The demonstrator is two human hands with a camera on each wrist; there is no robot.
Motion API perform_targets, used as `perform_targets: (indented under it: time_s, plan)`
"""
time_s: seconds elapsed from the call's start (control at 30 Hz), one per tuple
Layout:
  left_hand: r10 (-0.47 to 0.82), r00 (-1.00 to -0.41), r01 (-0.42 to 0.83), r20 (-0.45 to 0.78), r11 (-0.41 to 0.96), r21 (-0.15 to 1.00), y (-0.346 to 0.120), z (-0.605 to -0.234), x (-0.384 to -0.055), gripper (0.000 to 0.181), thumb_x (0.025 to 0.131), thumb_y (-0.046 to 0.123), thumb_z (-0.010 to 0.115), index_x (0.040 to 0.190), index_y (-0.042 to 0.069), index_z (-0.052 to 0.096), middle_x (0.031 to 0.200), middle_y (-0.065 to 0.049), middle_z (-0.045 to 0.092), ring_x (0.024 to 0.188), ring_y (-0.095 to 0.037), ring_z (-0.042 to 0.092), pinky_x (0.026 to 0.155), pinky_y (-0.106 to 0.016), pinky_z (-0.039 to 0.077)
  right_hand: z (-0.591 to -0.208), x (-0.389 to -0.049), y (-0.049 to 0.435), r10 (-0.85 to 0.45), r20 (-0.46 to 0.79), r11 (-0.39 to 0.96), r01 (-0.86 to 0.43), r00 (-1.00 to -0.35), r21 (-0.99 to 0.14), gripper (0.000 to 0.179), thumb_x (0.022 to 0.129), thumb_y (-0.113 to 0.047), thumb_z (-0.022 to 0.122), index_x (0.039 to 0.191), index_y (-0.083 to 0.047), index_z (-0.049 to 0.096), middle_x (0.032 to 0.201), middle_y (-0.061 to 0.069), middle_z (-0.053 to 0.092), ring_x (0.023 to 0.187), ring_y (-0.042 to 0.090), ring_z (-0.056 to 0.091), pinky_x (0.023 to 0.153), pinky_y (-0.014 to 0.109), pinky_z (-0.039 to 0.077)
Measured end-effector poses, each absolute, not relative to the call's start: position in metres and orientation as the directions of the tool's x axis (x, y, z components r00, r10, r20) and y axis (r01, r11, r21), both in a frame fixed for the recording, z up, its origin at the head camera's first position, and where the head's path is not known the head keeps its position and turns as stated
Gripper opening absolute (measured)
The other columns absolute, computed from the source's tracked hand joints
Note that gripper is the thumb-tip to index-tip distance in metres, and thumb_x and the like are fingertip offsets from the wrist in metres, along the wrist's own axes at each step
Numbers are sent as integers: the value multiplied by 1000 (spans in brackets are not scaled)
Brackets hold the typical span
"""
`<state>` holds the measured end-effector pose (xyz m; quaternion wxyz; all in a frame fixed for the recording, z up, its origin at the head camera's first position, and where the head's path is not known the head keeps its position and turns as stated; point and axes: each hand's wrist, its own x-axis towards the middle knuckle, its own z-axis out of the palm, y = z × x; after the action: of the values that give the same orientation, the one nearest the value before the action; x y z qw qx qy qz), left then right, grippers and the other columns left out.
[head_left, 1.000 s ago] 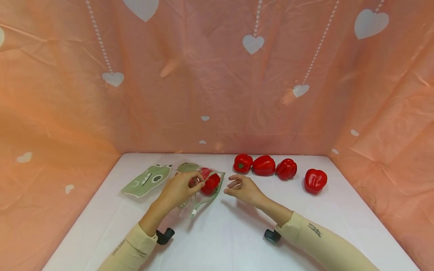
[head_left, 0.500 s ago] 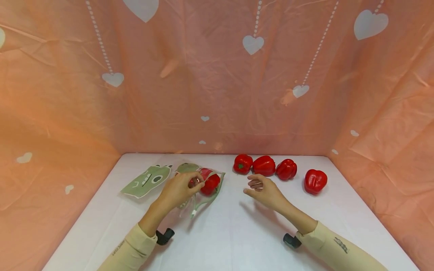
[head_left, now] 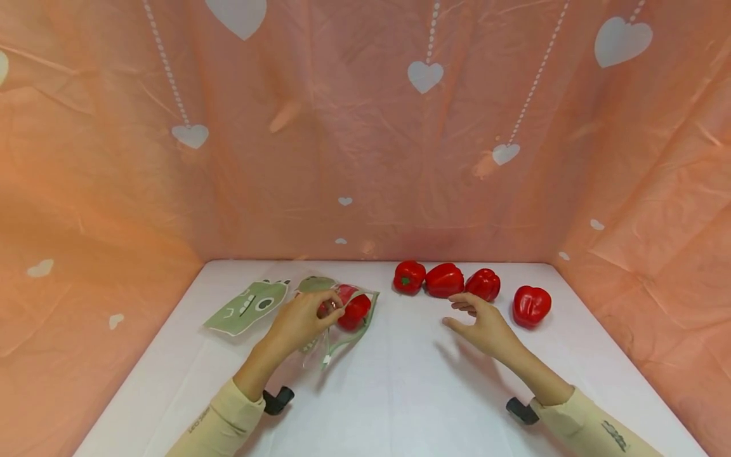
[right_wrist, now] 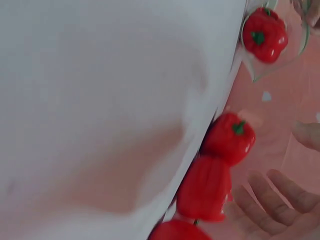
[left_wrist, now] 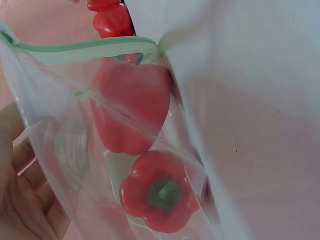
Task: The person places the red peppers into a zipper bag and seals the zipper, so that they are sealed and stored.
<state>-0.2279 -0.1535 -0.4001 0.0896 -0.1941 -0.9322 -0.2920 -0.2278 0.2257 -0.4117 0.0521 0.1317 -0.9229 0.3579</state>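
My left hand (head_left: pixel 307 317) pinches the upper edge of a clear zip bag (left_wrist: pixel 75 47) with a green closure strip and green printed pattern. The bag's mouth faces right. Inside lie red bell peppers: one pepper (left_wrist: pixel 132 105) near the mouth and another pepper (left_wrist: pixel 162 192) deeper, its green stem showing. My right hand (head_left: pixel 485 327) is over the table with thumb and fingers apart and nothing between them. Just beyond its fingertips is a bell pepper (head_left: pixel 483 284), third in a row after a pepper (head_left: pixel 409 278) and another pepper (head_left: pixel 445 280).
A single bell pepper (head_left: pixel 532 306) sits right of the row. A flat green bag (head_left: pixel 248 308) with a one-eyed monster print lies at the left. The white table (head_left: pixel 388 406) is enclosed by pink-orange curtains (head_left: pixel 365 158) with white hearts.
My right hand has moved away from the bag's mouth to the right, toward the peppers, its thumb and fingers spreading wider. My left hand has stayed still on the bag.
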Motion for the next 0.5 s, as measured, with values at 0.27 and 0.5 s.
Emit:
perform_targets:
  time_s: [0.27,0.5]
  plan:
    - [309,-906,419,289,753,507,-153,-401,-226,7,97,24,82,99,22,75,78,15,68,64,-3,55,57,-27,45,-400,-228,263,-212,220,783,-300,-952,-544,59,93,-26,85,141,0,63,137,24,67,129,49,60,102,67,52]
    - [311,-908,415,280,753,510,-153,-399,-226,7,97,24,81,100,21,75,78,15,68,62,-5,54,57,-28,44,-389,-232,301,-292,268,814,-386,-918,-435,55,91,-22,86,137,1,65,135,26,65,127,50,59,100,69,52]
